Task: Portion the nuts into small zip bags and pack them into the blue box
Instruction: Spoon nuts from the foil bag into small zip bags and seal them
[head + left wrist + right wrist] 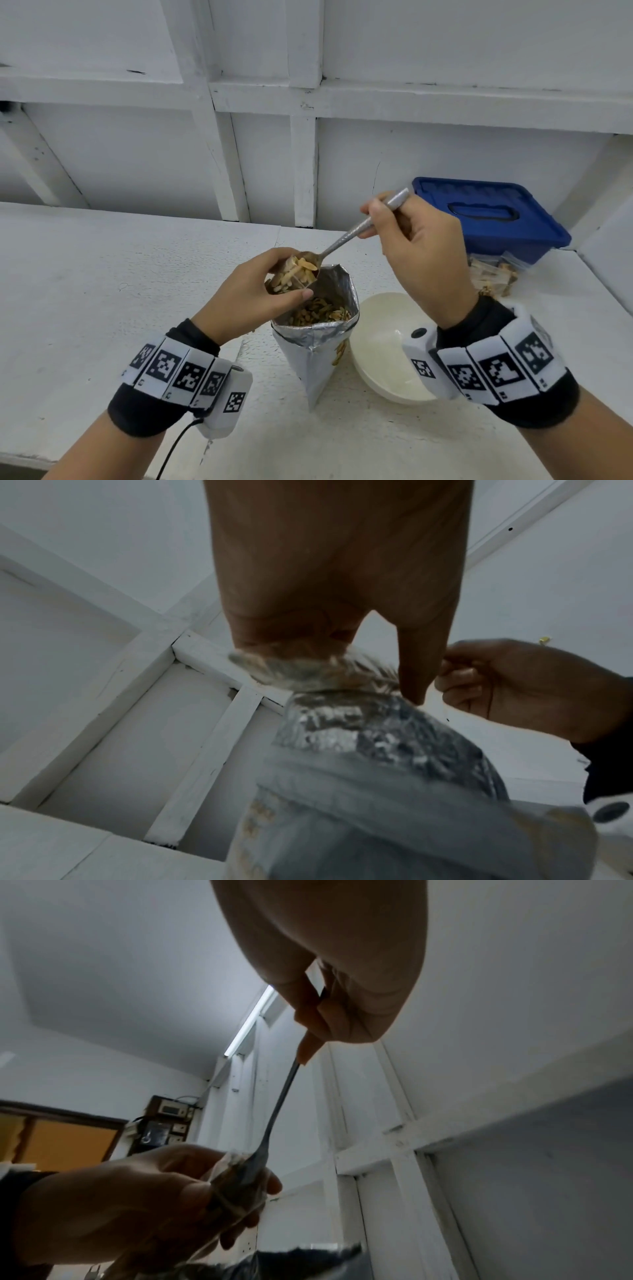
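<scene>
My left hand (260, 294) grips a small clear zip bag (291, 275) partly filled with nuts, held just above the open foil nut pouch (318, 329). My right hand (411, 246) holds a metal spoon (346, 236) by its handle; the bowl of the spoon sits at the bag's mouth with nuts on it. In the right wrist view the spoon (274, 1123) runs down into the zip bag (236, 1180) in my left hand (137, 1204). The left wrist view shows the bag (308, 669) blurred over the foil pouch (377, 737). The blue box (489, 216) stands closed at the back right.
A white bowl (383, 346) sits right of the pouch, under my right wrist. Several filled zip bags (493, 274) lie in front of the blue box. The white table (102, 291) meets a white panelled wall at the back.
</scene>
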`<state>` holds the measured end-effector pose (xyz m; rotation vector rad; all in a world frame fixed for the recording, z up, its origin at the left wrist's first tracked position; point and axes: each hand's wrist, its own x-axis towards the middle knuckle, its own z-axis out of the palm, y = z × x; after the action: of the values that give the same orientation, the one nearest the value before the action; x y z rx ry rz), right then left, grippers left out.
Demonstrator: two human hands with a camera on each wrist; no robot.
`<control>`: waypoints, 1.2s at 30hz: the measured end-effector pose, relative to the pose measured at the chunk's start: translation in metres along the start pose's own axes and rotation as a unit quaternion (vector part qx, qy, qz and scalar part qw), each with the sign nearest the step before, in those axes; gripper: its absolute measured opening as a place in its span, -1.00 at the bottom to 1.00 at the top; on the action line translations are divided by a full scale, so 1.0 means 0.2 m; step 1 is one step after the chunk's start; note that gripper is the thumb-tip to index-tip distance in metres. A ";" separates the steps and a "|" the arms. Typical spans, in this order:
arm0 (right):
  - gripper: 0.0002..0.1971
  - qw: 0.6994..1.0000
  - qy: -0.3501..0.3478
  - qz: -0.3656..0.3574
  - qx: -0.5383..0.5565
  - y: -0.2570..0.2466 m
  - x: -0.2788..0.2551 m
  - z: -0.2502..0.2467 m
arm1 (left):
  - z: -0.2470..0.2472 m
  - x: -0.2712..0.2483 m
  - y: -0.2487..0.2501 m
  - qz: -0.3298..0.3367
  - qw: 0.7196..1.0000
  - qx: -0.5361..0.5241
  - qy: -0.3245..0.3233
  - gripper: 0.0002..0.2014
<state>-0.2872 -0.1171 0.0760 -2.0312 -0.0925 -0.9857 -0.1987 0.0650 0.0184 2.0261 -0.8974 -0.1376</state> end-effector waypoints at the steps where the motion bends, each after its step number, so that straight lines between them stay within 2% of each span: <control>1: -0.80 0.999 0.001 -0.035 -0.010 -0.02 0.01 0.00 | 0.00 0.00 0.00 -0.007 1.000 -0.012 0.013 -0.60; 4: -0.77 0.996 0.013 -0.085 -0.022 -0.05 0.04 -0.04 | -0.01 -0.01 -0.02 -0.022 0.998 -0.044 0.031 -0.62; 11: -0.89 0.996 0.088 -0.013 0.010 0.03 0.04 -0.13 | -0.05 -0.03 -0.06 -0.028 0.996 -0.069 0.042 -0.51; 13: -0.88 0.998 0.066 0.024 -0.001 0.07 0.00 -0.14 | -0.07 -0.03 -0.06 -0.022 0.996 -0.073 0.054 -0.53; 16: -0.88 0.995 -0.008 0.094 -0.016 0.11 -0.09 -0.10 | -0.09 -0.02 -0.03 -0.012 0.994 -0.077 0.083 -0.61; 19: -0.92 0.980 -0.088 0.180 0.018 0.14 -0.18 -0.03 | -0.10 0.01 0.01 -0.004 0.990 -0.089 0.112 -0.73; 21: -0.91 0.969 -0.144 0.202 -0.005 0.17 -0.21 0.01 | -0.09 0.03 0.04 0.003 0.987 -0.088 0.131 -0.78; 23: -0.92 0.964 -0.182 0.181 -0.064 0.19 -0.23 0.03 | -0.09 0.05 0.07 0.011 0.983 -0.095 0.155 -0.72; 25: -0.95 0.969 -0.174 0.129 -0.120 0.19 -0.22 0.04 | -0.07 0.06 0.09 0.016 0.980 -0.097 0.175 -0.56; 26: -0.89 0.972 -0.158 0.086 -0.150 0.18 -0.22 0.05 | -0.05 0.07 0.11 0.017 0.978 -0.101 0.184 -0.55; 28: -0.73 0.968 -0.128 0.001 -0.216 0.15 -0.20 0.07 | -0.02 0.08 0.14 0.023 0.972 -0.121 0.199 -0.66; 30: -0.63 0.961 -0.114 -0.038 -0.249 0.11 -0.18 0.09 | 0.02 0.09 0.17 0.029 0.968 -0.139 0.209 -0.75; 33: -0.51 0.964 -0.145 -0.010 -0.222 0.06 -0.16 0.14 | 0.06 0.10 0.21 0.030 0.964 -0.172 0.203 -0.63; 36: -0.62 0.976 -0.166 0.038 -0.136 0.05 -0.14 0.15 | 0.08 0.10 0.23 0.026 0.962 -0.216 0.167 -0.52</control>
<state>-0.2834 -0.0948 0.0409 -2.4184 -0.0587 -0.6301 -0.2146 0.0258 0.0494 1.5582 -0.6405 0.0369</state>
